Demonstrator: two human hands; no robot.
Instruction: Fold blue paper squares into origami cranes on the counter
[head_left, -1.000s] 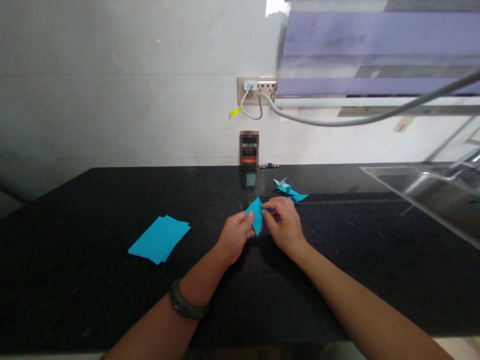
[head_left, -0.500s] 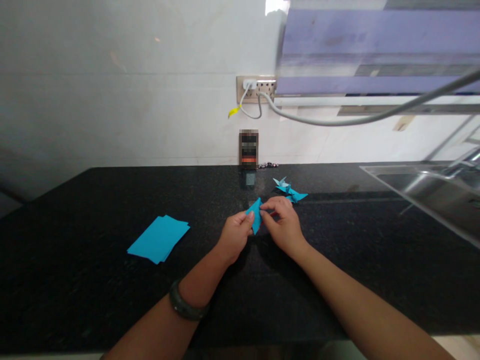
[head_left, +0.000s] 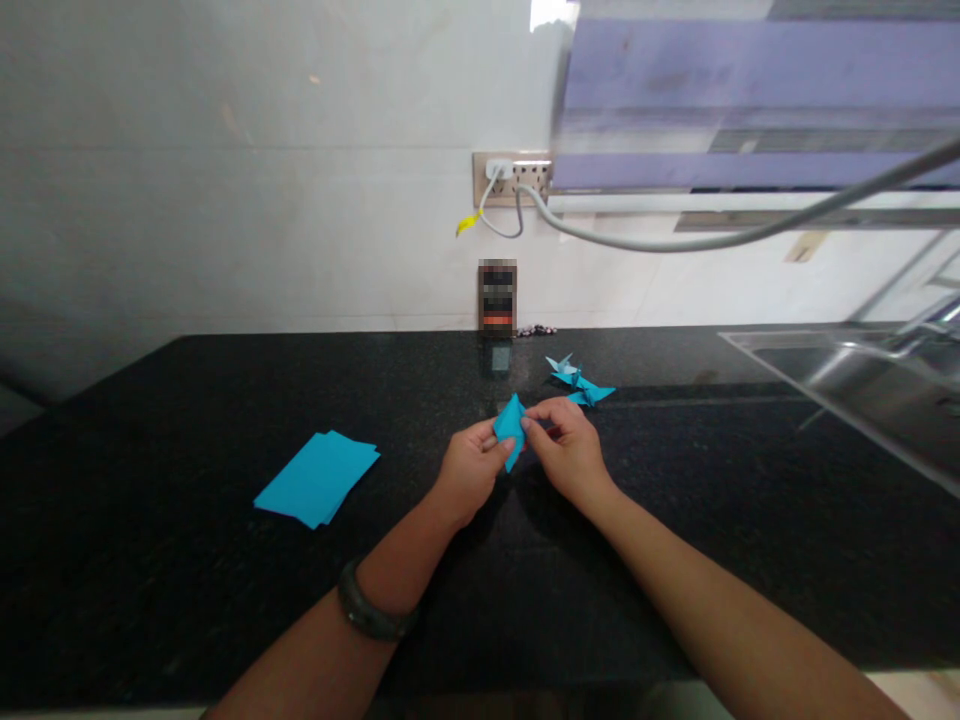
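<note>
Between my two hands is a small piece of folded blue paper, shaped like a narrow diamond and held above the counter. My left hand grips its left side, with the thumb across the front face. At its right edge, my right hand pinches the paper between thumb and forefinger. Just beyond my right hand lie folded paper cranes in blue and pale blue, close together. To the left, a loose stack of blue paper sheets rests flat.
The black countertop runs up to a white tiled wall. Against the wall stands a dark upright device, its face blurred, with a beaded string beside it. A metal sink is at the right. A grey cable hangs from the socket.
The folded paper has turned and opened out a little, showing a wider face. My left thumb has shifted lower and to the right on it. My right hand has barely moved.
</note>
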